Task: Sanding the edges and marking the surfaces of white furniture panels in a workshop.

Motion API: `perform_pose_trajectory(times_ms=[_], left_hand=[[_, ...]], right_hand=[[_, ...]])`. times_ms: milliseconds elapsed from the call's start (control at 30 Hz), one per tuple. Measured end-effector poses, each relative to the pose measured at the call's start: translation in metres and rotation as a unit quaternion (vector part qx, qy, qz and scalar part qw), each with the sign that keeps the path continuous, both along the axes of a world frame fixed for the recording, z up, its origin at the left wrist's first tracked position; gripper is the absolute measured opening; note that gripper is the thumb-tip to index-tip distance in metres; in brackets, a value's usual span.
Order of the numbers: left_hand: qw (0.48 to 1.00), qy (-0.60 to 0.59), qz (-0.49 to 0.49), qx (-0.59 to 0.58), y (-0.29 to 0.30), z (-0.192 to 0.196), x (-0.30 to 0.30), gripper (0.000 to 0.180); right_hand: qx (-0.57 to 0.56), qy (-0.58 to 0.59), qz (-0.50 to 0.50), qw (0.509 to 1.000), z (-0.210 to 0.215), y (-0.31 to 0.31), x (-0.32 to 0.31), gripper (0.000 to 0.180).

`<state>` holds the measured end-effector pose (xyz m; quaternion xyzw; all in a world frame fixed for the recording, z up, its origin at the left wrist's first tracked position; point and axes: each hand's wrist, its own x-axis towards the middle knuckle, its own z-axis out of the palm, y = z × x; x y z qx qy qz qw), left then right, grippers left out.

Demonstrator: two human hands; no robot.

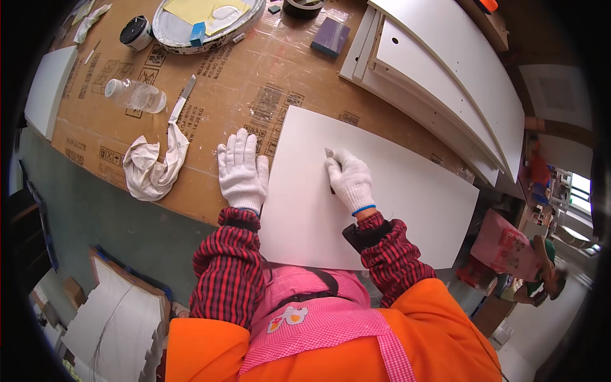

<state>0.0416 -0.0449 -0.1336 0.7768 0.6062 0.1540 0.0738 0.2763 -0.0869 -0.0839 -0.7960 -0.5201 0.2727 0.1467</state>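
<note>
A white rectangular panel (305, 216) lies in front of me, its near edge against my apron. Over its upper middle, my right hand (351, 181), in a white knit glove, is closed on a small tool with a grey blade-like tip (328, 153). The glove hides most of that tool; a dark bit shows below the fingers. My left hand (243, 169), also gloved, rests with fingers stretched out on the brown cardboard cover, its thumb side along the panel's left edge. Left of it lies a crumpled white cloth (149, 169), with a putty knife (182, 100) just above.
A clear bottle (143, 97) lies on the cardboard (216, 127). Behind are a dark-lidded tub (135, 33), a round white container (175, 41) and a purple block (330, 36). White panels (439, 70) are stacked at right. A person (541, 274) is farther off.
</note>
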Motion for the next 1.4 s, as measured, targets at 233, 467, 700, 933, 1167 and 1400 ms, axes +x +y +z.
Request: perform_pose_trajectory(times_ms=[233, 467, 700, 933, 1167, 1400], left_hand=[[1.0, 0.002, 0.004, -0.006, -0.001, -0.005, -0.001, 0.054], [1.0, 0.01, -0.001, 0.008, 0.001, -0.001, 0.003, 0.052], [1.0, 0.014, 0.002, 0.0, 0.002, -0.007, 0.001, 0.052], [1.0, -0.005, 0.003, 0.006, 0.0, 0.0, 0.003, 0.053], [1.0, 0.004, 0.003, 0.005, 0.001, -0.002, 0.004, 0.052], [1.0, 0.0, 0.002, 0.011, 0.0, -0.006, 0.002, 0.051]], right_hand=[[0.018, 0.034, 0.044, 0.998, -0.002, 0.005, -0.031, 0.022], [0.022, -0.045, -0.014, 0.999, -0.007, 0.038, -0.003, 0.023], [0.028, 0.155, 0.094, 0.983, -0.007, 0.006, -0.063, 0.018], [-0.033, 0.052, -0.312, 0.948, -0.001, -0.001, 0.102, 0.029], [-0.015, -0.047, 0.035, 0.998, -0.005, 0.1, -0.004, 0.026], [-0.113, 0.012, 0.142, 0.983, 0.019, 0.129, -0.021, 0.024]])
